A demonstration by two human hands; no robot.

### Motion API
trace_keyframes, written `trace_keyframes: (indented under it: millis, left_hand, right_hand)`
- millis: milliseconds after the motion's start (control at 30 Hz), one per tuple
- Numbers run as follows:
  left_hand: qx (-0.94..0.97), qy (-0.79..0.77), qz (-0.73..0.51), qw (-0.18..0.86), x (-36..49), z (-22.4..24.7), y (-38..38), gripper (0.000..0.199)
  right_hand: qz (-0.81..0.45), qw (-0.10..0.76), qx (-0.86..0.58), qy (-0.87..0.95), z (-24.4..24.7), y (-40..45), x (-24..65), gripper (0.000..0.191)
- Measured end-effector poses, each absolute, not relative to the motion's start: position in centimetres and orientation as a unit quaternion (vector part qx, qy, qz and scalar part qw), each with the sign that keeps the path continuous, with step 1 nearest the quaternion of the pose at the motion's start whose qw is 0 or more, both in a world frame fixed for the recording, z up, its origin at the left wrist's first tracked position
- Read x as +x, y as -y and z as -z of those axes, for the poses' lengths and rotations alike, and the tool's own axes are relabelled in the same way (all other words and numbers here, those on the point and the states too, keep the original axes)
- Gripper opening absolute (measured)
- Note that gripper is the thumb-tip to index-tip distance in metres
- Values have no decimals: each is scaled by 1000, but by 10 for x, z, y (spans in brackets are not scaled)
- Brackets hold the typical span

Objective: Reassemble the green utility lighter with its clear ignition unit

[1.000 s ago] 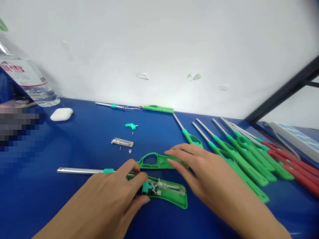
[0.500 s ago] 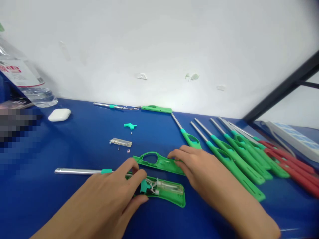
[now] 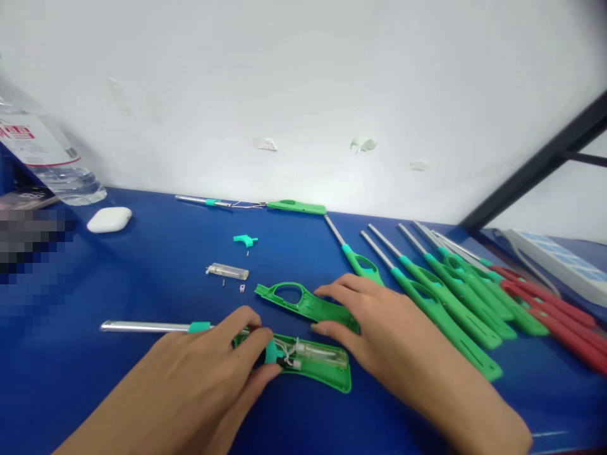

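My left hand (image 3: 227,360) pinches the teal trigger (image 3: 271,352) inside an opened green lighter half (image 3: 332,376), which holds white wires and a clear fuel tank (image 3: 322,354). A metal tube (image 3: 142,327) with a teal collar sticks out to the left of that hand. Just above, my right hand (image 3: 360,309) grips the right end of a second green shell half (image 3: 303,303), thumb on the near side and fingers on the far side. The lower part of the left fingers hides some of the shell's inside.
A loose teal trigger (image 3: 245,240), a clear tank (image 3: 228,272) and tiny parts lie behind my hands. Several green lighters (image 3: 446,316) and red ones (image 3: 559,316) lie at right. A white case (image 3: 109,219) and bottle (image 3: 52,151) stand left; a power strip (image 3: 559,259) is far right.
The green shell half under my right hand has tilted and shifted slightly right, and my right thumb now shows against its near edge. My left hand's thumb and finger have closed on the teal trigger.
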State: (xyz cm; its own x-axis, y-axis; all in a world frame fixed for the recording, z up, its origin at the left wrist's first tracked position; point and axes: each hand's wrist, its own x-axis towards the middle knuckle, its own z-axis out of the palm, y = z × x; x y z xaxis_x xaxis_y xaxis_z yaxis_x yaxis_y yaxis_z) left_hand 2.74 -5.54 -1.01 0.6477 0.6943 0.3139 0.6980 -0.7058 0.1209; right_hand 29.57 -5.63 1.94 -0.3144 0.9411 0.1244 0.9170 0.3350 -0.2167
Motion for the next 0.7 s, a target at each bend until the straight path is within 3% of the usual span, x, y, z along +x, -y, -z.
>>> trace_keyframes:
  millis: [67,200,367,567,700]
  left_hand:
    - [-920,355,157,59,25,13,56,41]
    - [-918,361,151,65,16,21,58,43]
    - [-897,404,165,67,8,21,55,48]
    - [-852,467,224,79,13,6,50,80]
    - [-878,413,232,71,8,8,44,69]
  right_hand:
    - [-72,104,-571,811,-20,56,294,30]
    - [-95,92,-554,822,-19,55,294,18]
    - [-79,104,-552,823,-16,56,297,33]
    - [-59,182,-525,829,-31,64,293,36]
    - [-105,210,-498,835,-40,70,291,39]
